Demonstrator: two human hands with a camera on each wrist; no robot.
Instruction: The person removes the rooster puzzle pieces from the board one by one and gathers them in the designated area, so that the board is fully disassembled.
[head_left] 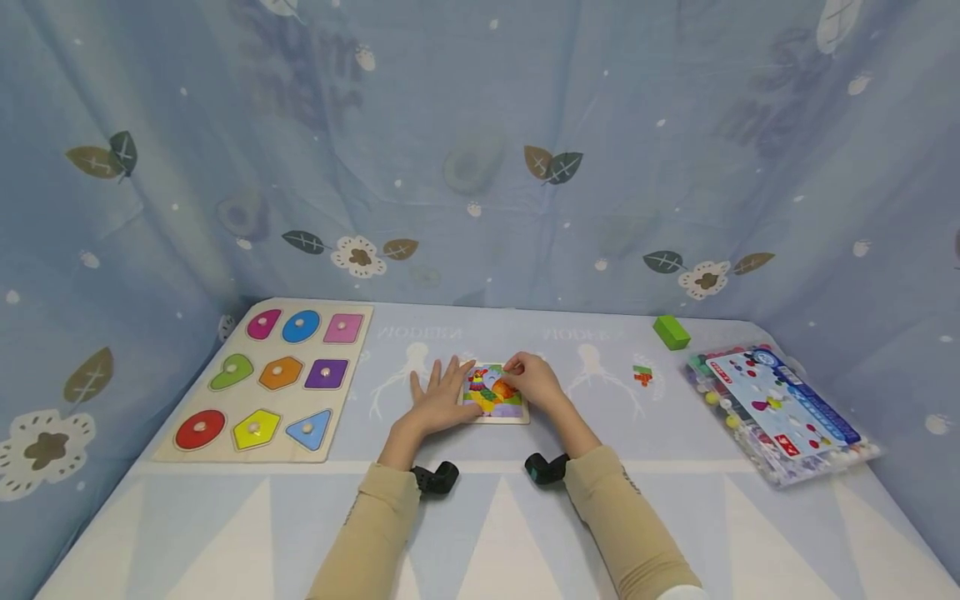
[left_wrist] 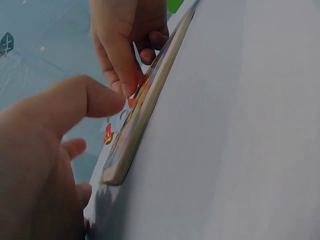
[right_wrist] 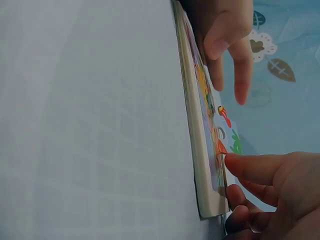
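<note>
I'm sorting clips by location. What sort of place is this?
Probably a play table in a fabric-screened corner, though the wider room isn't visible. The patterned blue fabric, wooden shape board and small picture puzzle suggest it.

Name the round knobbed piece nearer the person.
The red round knobbed piece, in the near row of the pale wooden board; the blue round one sits farther back.

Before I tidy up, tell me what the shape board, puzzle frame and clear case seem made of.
Shape board: probably wood, smooth and matte, judging by its pale tan surface.
Puzzle frame: likely wood too, dull-finished; its bare edge is pale beige.
Clear case: apparently plastic, somewhat shiny; colored pieces show through its walls.
</note>
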